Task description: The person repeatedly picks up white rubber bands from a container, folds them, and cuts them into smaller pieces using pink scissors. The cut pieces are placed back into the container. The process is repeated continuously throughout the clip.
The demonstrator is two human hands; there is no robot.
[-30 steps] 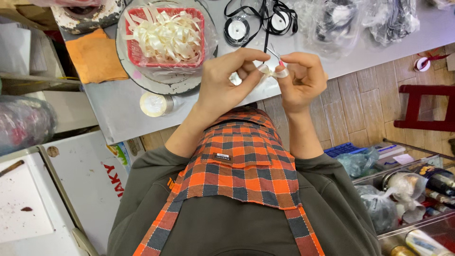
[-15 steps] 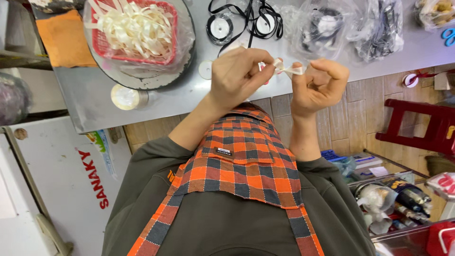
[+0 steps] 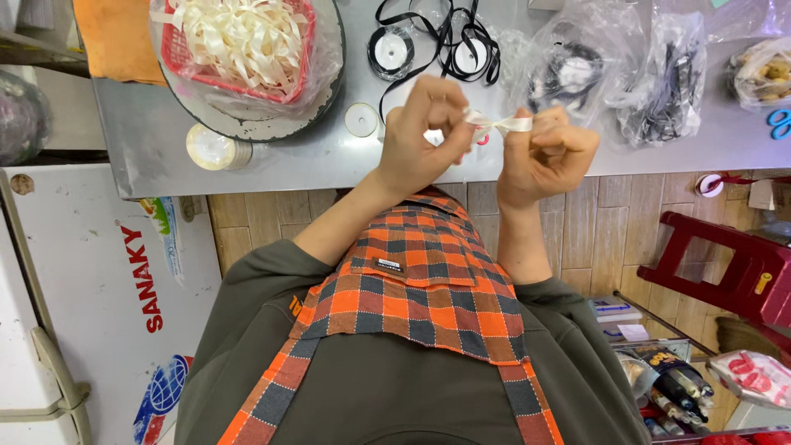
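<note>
Just in front of the steel table [image 3: 272,161], above its near edge, both hands pinch one short strip of cream ribbon [image 3: 504,124]. The left hand [image 3: 424,136] clamps thumb and curled fingers on one end; the right hand [image 3: 548,152] is fisted on the other end, so the strip runs taut between them with the hands close but not touching. Whether a loop or knot is already formed inside the left fingers I cannot tell; they hide it.

The risks, as I judge them, lie in how little ribbon shows. The strip is narrow and smooth, and each hand grips only a small tip, so uneven pull could slide one end free. A freed piece would fall past the table's edge onto the wooden floor, since the hands hang over the apron [image 3: 416,280] rather than the tabletop. Twisting while taut could also crease the strip.

On the table, beyond the left hand, a red basket [image 3: 177,58] of loose cream strips sits in a clear bag; behind the hands lie spools with black ribbon [image 3: 437,37], loosely tangled. A reach toward the basket could snag those trailing black loops.
</note>
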